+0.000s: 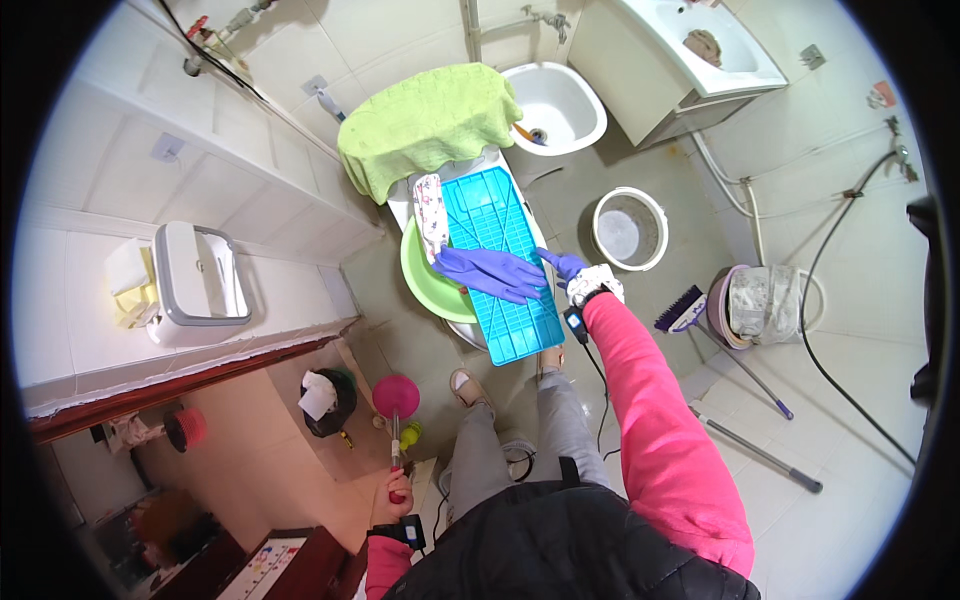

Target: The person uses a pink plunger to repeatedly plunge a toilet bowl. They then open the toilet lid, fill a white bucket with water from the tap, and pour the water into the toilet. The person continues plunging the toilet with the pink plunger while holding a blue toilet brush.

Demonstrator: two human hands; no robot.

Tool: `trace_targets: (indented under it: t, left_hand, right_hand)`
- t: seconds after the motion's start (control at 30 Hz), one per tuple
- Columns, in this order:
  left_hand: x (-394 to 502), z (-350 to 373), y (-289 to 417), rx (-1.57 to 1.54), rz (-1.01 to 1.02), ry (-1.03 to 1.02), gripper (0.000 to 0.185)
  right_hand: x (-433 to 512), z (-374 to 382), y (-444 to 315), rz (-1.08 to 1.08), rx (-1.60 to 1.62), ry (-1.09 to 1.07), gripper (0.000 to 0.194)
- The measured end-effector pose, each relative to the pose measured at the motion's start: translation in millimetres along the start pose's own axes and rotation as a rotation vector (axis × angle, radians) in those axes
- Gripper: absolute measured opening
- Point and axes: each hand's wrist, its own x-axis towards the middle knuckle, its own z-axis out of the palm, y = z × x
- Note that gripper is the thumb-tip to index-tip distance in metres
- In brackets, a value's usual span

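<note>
My left hand (397, 491), bare, is closed round the red handle of a plunger (396, 397) with a pink cup, low at the left of my legs. My right hand (566, 266) wears a purple rubber glove with a patterned white cuff; its fingers reach to the right edge of a blue plastic washboard (499, 334). Whether they grip that edge I cannot tell. A second purple rubber glove (487, 271) lies empty across the washboard, its patterned cuff (430, 210) pointing away from me. Partly beneath the board is a green basin (420, 277).
A green towel (427, 116) covers something behind the washboard. To the right stand a white bucket (630, 229) and a purple-bristled broom (682, 309). A white toilet fixture or sink (559, 105) is at the back. A bin with a black bag (334, 412) stands left of the plunger.
</note>
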Motion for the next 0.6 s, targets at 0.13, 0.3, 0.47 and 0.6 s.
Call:
trace_targets:
  t: [0.13, 0.3, 0.47, 0.6]
  left_hand:
    - [-3, 11, -50, -0.048, 0.048, -0.065, 0.032]
    - [5, 17, -98, -0.156, 0.104, -0.051, 0.028]
    - [14, 22, -126, -0.222, 0.134, -0.072, 0.025]
    - [15, 20, -146, -0.262, 0.141, -0.129, 0.025]
  right_hand:
    - [52, 19, -4, -0.062, 0.033, -0.185, 0.094]
    - [74, 19, -16, -0.126, -0.406, -0.109, 0.075]
    - [93, 28, 5, -0.052, -0.061, -0.323, 0.064]
    - [102, 40, 26, -0.101, 0.08, -0.265, 0.053]
